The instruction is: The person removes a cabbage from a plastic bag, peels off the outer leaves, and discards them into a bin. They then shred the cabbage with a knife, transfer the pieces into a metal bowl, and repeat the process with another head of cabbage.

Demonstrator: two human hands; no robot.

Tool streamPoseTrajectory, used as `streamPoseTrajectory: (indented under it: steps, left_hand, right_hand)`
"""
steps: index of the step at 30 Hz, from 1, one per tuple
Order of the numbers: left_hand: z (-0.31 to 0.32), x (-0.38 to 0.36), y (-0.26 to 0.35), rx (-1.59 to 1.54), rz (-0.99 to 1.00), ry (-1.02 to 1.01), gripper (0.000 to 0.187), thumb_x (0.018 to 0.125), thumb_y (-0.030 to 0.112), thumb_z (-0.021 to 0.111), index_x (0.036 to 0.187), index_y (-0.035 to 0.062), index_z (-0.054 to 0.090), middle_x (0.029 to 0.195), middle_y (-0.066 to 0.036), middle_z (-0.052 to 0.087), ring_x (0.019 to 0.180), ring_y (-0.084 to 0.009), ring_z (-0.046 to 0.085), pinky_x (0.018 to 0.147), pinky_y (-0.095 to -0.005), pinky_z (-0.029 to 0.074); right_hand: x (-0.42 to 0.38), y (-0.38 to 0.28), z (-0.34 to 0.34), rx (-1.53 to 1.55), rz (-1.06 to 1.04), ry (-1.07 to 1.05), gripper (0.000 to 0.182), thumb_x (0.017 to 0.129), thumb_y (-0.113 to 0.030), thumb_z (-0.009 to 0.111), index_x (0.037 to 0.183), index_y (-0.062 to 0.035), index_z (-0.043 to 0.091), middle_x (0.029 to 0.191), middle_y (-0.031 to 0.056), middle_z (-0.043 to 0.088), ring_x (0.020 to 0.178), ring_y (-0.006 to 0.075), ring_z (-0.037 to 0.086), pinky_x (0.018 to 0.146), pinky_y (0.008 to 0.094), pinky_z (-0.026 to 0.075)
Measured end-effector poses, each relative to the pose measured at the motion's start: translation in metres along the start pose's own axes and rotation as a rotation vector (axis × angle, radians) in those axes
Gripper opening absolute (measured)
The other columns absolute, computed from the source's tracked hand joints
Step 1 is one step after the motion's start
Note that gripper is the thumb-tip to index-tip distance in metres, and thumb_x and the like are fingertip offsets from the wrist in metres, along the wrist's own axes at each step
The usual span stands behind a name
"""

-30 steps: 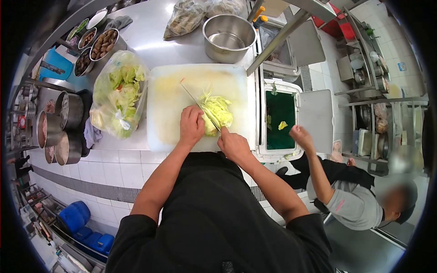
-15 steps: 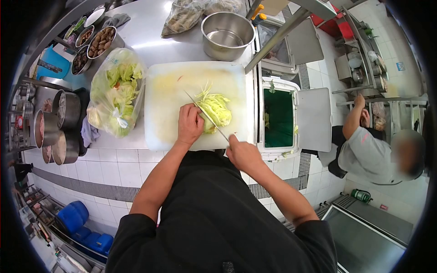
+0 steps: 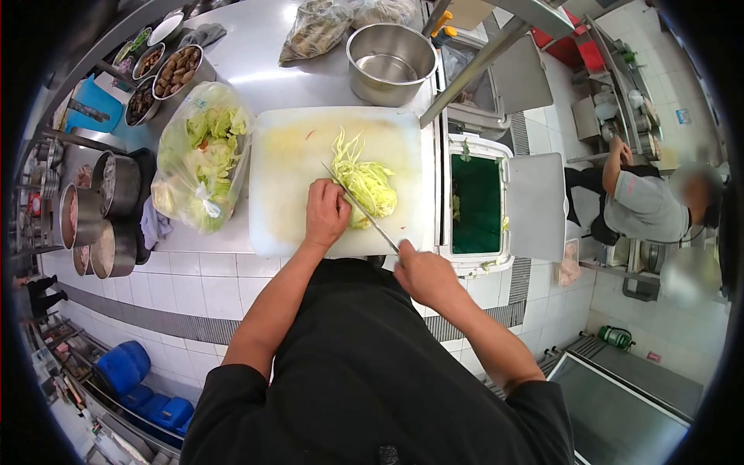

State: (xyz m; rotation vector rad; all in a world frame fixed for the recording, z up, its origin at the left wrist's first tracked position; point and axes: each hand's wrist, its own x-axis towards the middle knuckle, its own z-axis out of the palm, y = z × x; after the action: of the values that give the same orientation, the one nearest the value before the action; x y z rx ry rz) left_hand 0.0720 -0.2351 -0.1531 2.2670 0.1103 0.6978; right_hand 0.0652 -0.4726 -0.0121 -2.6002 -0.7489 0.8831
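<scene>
On the white cutting board (image 3: pixel 287 182) lies a heap of shredded pale green leaves (image 3: pixel 368 186). My right hand (image 3: pixel 426 273) is wrapped round the handle end of a long knife (image 3: pixel 370 219), whose blade slants up and left along the left edge of the heap. My left hand (image 3: pixel 327 213) rests on the board just left of the blade, its fingers bent and pressed together. Whatever lies under those fingers is hidden. A clear bag of leafy vegetables (image 3: pixel 205 159) stands left of the board.
A steel pot (image 3: pixel 391 66) sits behind the board, beside bagged food (image 3: pixel 316 31). Bowls of brown food (image 3: pixel 177 71) are at the back left. Right of the board is an open bin with a green inside (image 3: pixel 474 205). Another person (image 3: pixel 647 203) is at the far right.
Shreds spread further up and left beside the blade. My right hand and the knife have shifted slightly right and down. The other person has moved up and left, with both hands now at the shelf.
</scene>
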Motion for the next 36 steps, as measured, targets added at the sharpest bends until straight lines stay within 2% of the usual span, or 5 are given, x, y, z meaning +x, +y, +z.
streamPoseTrajectory:
  steps: [6, 14, 23, 32, 36]
  left_hand:
    - [-0.005, -0.002, -0.002, -0.043, 0.063, 0.036, 0.015, 0.082, 0.0, 0.06, 0.097, 0.0021, 0.059, 0.101, -0.018, 0.057, 0.094, -0.0385, 0.057, 0.083, -0.0469, 0.05]
    - [-0.003, -0.003, -0.002, 0.013, 0.071, -0.015, 0.021, 0.081, -0.002, 0.059, 0.101, 0.002, 0.058, 0.106, -0.018, 0.057, 0.097, -0.0393, 0.055, 0.086, -0.0477, 0.049]
    - [-0.007, 0.001, -0.001, -0.03, 0.064, 0.018, 0.016, 0.081, 0.0, 0.061, 0.098, 0.0014, 0.06, 0.106, -0.017, 0.058, 0.098, -0.0389, 0.057, 0.086, -0.0475, 0.05]
    - [-0.001, -0.008, -0.002, 0.005, 0.0, -0.002, 0.018, 0.08, -0.001, 0.063, 0.097, 0.0017, 0.057, 0.106, -0.019, 0.057, 0.098, -0.0392, 0.058, 0.085, -0.0471, 0.051]
    - [-0.003, -0.005, 0.001, -0.022, -0.006, 0.013, 0.017, 0.081, -0.001, 0.062, 0.097, 0.0019, 0.058, 0.106, -0.019, 0.057, 0.097, -0.0391, 0.058, 0.084, -0.0473, 0.051]
  right_hand:
    - [0.086, 0.002, 0.044, 0.013, -0.039, 0.179, 0.02, 0.097, -0.019, 0.057, 0.103, -0.0008, 0.053, 0.072, 0.0253, 0.069, 0.071, 0.0474, 0.07, 0.069, 0.0586, 0.055]
    - [-0.004, -0.012, -0.024, -0.02, -0.04, 0.019, 0.022, 0.098, -0.02, 0.057, 0.106, -0.0003, 0.051, 0.077, 0.0266, 0.07, 0.074, 0.0478, 0.07, 0.072, 0.0596, 0.055]
    - [0.09, -0.001, 0.046, -0.005, -0.081, 0.209, 0.021, 0.098, -0.02, 0.057, 0.104, -0.0008, 0.052, 0.078, 0.0251, 0.071, 0.073, 0.0471, 0.07, 0.069, 0.0581, 0.056]
    - [-0.011, -0.012, -0.026, -0.031, -0.04, -0.003, 0.02, 0.098, -0.019, 0.057, 0.103, -0.0002, 0.053, 0.074, 0.0248, 0.07, 0.071, 0.0473, 0.07, 0.069, 0.0585, 0.055]
    - [0.03, 0.004, 0.03, -0.034, -0.025, 0.087, 0.02, 0.098, -0.019, 0.057, 0.103, 0.0001, 0.053, 0.073, 0.0251, 0.069, 0.071, 0.0465, 0.07, 0.068, 0.059, 0.055]
